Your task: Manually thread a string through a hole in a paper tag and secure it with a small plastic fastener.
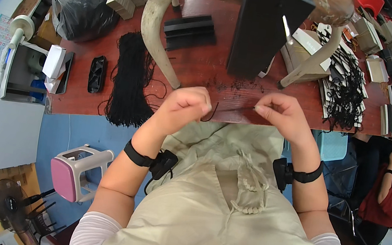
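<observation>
Both my hands are raised at the front edge of the reddish-brown table [198,74]. My left hand [185,108] is closed, and a thin black cord [216,109] sticks out curved beside its fingers. With thumb and index finger, my right hand [285,116] pinches a small dark end. A faint dark line, apparently the same cord, runs between the two hands, too blurred to follow fully. A thick bundle of black cords [128,82] hangs over the table edge left of my left hand. Short black cord pieces [237,84] lie scattered just beyond my hands.
Ahead stands a frame with curved pale legs [156,25], beside an upright black box [263,31]. A ridged black block [189,33] and a small black tray [96,74] lie leftward. White cards with black cords [348,84] are at right, near a seated person in red [389,199].
</observation>
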{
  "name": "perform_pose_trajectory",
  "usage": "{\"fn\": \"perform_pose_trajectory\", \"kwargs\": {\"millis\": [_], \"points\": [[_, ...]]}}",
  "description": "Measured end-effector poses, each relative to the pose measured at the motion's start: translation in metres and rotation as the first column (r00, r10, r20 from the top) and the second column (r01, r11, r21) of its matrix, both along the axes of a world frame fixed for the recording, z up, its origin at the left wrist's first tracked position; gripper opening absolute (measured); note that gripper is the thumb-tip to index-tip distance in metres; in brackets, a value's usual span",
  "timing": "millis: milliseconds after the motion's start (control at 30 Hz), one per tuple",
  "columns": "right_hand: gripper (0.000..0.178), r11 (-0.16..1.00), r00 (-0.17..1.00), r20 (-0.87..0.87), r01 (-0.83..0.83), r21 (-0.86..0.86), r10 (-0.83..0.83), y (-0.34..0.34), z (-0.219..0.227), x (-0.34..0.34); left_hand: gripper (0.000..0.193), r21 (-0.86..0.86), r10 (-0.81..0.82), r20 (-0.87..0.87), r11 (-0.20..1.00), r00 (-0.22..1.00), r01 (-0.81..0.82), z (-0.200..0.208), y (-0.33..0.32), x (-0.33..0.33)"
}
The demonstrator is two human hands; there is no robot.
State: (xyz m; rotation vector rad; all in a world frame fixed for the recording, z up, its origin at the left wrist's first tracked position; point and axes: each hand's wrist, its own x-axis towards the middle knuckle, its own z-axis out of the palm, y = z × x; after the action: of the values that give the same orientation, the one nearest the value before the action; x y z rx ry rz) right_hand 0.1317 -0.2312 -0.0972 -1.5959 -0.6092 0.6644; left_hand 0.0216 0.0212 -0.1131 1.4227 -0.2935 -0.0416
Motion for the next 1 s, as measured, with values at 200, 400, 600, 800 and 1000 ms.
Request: {"fn": "perform_pose_trajectory", "kwargs": {"millis": [200, 400, 600, 800, 1000], "points": [[0.011, 0.962, 0.835, 0.483, -0.194, -0.192, 0.264, 0.024, 0.026, -0.024, 0.023, -0.286, -0.171, -0.149, 0.950, 0.974, 0.123, 0.006, -0.045, 0.012], [0.013, 0.967, 0.822, 0.542, -0.038, -0.253, 0.174, 0.000, 0.039, 0.000, 0.014, -0.075, -0.104, -0.467, 0.994, 0.878, 0.078, -0.004, -0.048, 0.013], [0.022, 0.625, 0.525, 0.802, 0.737, -0.259, -0.287, -0.059, 0.044, 0.092, 0.013, -0.053, 0.003, -0.498, 0.998, 0.867, -0.034, 0.000, -0.038, 0.010], [0.027, 0.577, 0.280, 0.960, 0.788, -0.214, -0.025, -0.039, 0.002, 0.136, 0.015, -0.132, 0.096, -0.536, 0.972, 0.839, -0.196, 0.007, -0.040, 0.007], [0.029, 0.570, 0.230, 0.921, 0.822, -0.011, -0.315, -0.056, 0.013, 0.127, 0.013, -0.100, 0.132, -0.558, 0.970, 0.819, -0.224, 0.011, -0.027, -0.004]]}}
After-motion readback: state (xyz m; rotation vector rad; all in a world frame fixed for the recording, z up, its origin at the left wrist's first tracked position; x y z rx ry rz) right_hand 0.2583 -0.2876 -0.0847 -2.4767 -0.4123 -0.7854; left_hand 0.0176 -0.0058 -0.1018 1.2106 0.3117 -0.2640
